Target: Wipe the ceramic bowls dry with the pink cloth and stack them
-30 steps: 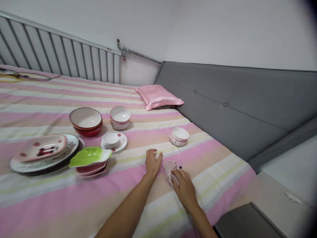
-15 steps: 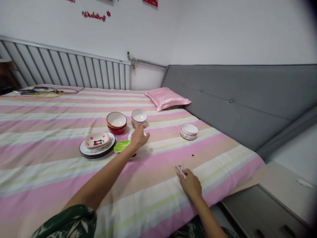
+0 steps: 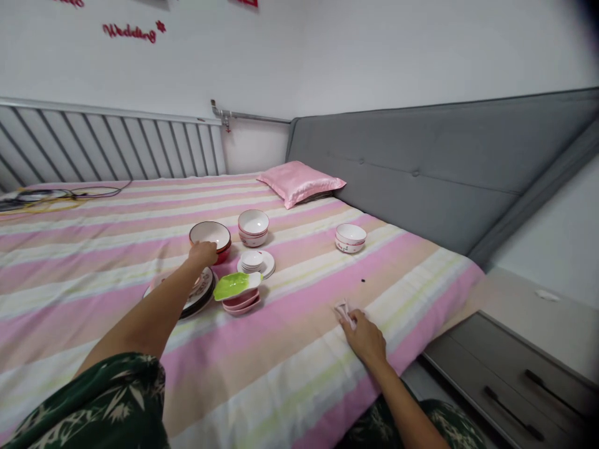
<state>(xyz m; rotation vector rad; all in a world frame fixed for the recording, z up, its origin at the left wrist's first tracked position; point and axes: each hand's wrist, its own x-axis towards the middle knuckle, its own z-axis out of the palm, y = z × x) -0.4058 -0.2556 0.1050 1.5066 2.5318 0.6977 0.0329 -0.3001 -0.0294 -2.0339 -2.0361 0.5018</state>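
My left hand (image 3: 203, 252) reaches over the stacked plates (image 3: 204, 293) to the near rim of a red bowl (image 3: 223, 252) with a white inside. It overlaps the rim, and its fingertips do not show clearly enough to tell whether they grip. My right hand (image 3: 365, 337) rests low on the bed, its fingers closed on a small crumpled pale cloth (image 3: 344, 310). In front of the red bowl lie a green leaf-shaped dish (image 3: 231, 286) on pink dishes (image 3: 242, 302), and small white dishes (image 3: 253, 259) on white saucers (image 3: 268, 264).
Stacked white bowls (image 3: 253, 226) stand behind the saucers; another white stack (image 3: 350, 237) is farther right. A small dark speck (image 3: 362, 280) lies on the striped bedsheet (image 3: 290, 349). A pink pillow (image 3: 302, 183), grey headboard (image 3: 421, 149), cables (image 3: 60, 196) and a drawer cabinet (image 3: 496, 362) surround the area.
My left hand has moved left from beside the white bowls to the red bowl, uncovering the small white dishes. My right hand keeps the cloth in nearly the same spot. The view has turned slightly right.
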